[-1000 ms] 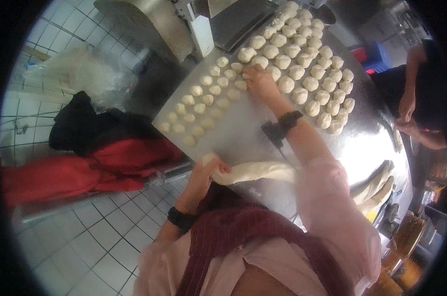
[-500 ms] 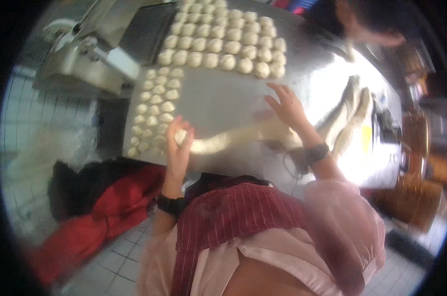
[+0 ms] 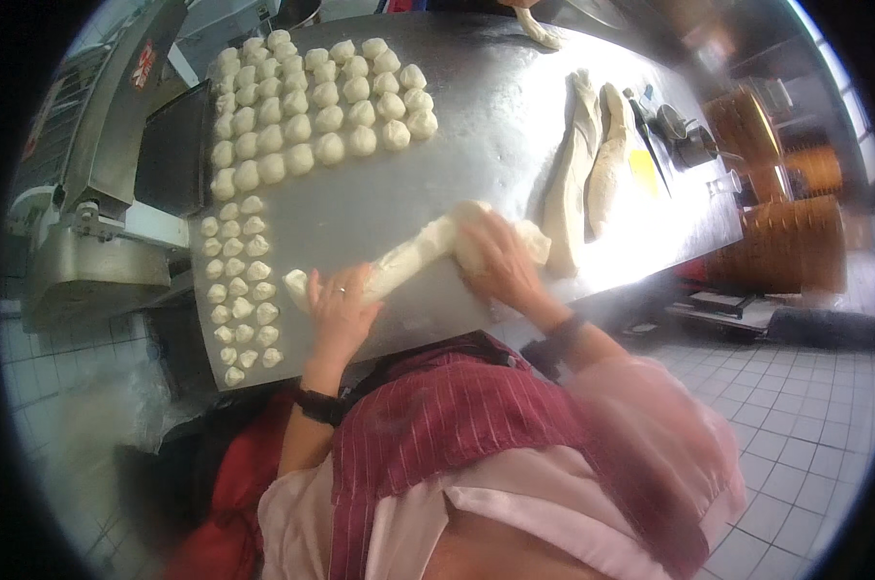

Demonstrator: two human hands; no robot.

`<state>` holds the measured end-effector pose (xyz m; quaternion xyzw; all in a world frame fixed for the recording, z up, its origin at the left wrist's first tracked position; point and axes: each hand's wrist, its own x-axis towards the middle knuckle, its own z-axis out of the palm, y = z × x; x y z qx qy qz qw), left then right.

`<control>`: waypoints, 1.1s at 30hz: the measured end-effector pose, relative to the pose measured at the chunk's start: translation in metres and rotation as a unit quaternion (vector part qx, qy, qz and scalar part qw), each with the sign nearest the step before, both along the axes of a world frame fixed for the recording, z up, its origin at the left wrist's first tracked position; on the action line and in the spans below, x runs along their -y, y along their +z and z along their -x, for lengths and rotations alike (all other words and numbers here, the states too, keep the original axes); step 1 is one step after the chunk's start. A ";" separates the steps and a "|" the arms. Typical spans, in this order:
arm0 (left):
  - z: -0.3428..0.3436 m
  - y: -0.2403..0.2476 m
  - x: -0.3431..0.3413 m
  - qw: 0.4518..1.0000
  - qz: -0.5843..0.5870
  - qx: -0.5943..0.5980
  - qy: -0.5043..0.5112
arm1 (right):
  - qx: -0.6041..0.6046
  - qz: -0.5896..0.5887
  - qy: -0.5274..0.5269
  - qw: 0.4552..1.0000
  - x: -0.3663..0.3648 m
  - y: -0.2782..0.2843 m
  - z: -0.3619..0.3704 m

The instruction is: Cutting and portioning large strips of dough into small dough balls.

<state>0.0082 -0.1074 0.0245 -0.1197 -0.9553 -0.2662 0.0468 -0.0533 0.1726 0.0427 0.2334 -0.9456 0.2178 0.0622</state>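
Observation:
A thick pale dough rope [image 3: 413, 257] lies slantwise on the steel table, near its front edge. My left hand [image 3: 344, 311] is closed round the rope close to its left end, and a short tip pokes out past the fingers. Farther right, my right hand [image 3: 498, 259] curls over the rope's thicker, folded end and grips it. Left of my left hand sit several small dough pieces [image 3: 261, 291] in rows. Beyond them, bigger round dough balls [image 3: 329, 148] stand in rows at the far left.
Two long dough rolls [image 3: 571, 188] lie right of my right hand, beside a yellow card [image 3: 643, 172] and small metal pots [image 3: 695, 147]. A steel machine [image 3: 94, 256] adjoins the left edge. Bamboo steamers [image 3: 780, 242] stand beyond the right. Another person's hand holds dough [image 3: 537, 29] at the far edge.
My right hand, earlier raised with fingers spread, has come down onto the rope. My left hand, earlier round a small dough piece at the rope's end, now grips the rope. The view has shifted.

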 end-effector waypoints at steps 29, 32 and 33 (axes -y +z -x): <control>0.032 0.040 -0.136 0.986 0.071 -0.136 0.060 | 0.292 0.199 0.086 0.932 -0.257 0.128 0.030; 0.026 0.023 -0.145 0.989 0.125 -0.045 -0.071 | 0.284 0.129 0.069 0.948 -0.272 0.078 0.008; 0.029 0.022 -0.152 0.976 0.173 0.018 -0.134 | 0.288 0.066 0.033 0.955 -0.271 0.056 0.003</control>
